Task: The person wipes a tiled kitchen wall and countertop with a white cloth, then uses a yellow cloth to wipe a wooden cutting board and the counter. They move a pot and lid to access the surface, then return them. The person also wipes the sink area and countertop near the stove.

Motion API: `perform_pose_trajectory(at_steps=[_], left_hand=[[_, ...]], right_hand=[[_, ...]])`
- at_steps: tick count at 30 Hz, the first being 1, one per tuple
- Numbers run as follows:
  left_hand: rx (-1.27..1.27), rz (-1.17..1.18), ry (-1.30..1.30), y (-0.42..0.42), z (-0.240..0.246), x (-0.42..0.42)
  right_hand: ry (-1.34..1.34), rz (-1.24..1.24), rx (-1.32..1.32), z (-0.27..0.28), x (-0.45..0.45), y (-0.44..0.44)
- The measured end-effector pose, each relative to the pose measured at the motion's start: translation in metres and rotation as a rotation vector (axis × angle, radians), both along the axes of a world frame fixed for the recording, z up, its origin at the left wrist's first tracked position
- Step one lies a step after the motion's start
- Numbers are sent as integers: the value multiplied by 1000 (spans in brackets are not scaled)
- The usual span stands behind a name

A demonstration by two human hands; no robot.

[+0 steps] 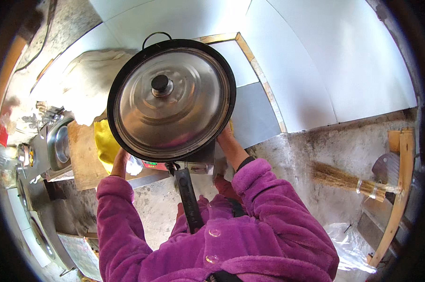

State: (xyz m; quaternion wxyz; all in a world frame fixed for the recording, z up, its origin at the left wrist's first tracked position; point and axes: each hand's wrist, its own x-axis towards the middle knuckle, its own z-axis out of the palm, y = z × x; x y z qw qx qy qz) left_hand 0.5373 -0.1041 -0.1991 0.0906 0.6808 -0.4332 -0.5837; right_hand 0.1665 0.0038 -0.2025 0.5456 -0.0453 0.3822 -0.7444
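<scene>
A large dark wok [110,105] with a black handle pointing at my body stands before me. A domed metal lid [198,105] with a black knob covers it. Under the wok, part of an appliance with a red front panel [156,165] shows. My left hand [122,157] reaches to the wok's lower left side, its fingers hidden beneath the rim. My right hand [227,139] reaches under the right side, with its fingers hidden too. Whether either hand grips anything cannot be seen. Beside my left hand lie a yellow cloth [105,141] and a small white item [133,166].
A wooden board [83,158] lies left of the yellow cloth, beside a metal sink [60,139]. A large pale cloth [89,81] is at the upper left. White panels [297,63] rise beyond the wok. At right are a straw broom [339,179] and a wooden frame [399,197].
</scene>
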Motion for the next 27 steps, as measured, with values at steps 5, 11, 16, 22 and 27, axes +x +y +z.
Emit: perform_pose_trajectory(at_steps=[5, 11, 16, 22, 27], left_hand=[[-1, -15, -11, -5, 1, -50], [24, -20, -20, -4, -2, -92], [29, -36, -32, -14, -4, -122], [11, -52, -42, -23, -5, -142], [17, -51, -30, -19, -14, -158]], right_hand=[[-156, -27, 73, -28, -48, 4], [-56, -41, 101, -45, -94, 4], [-22, -3, 47, -57, -116, -13], [-22, 21, -13, -52, -122, -20], [189, 127, 39, -43, -146, -30]])
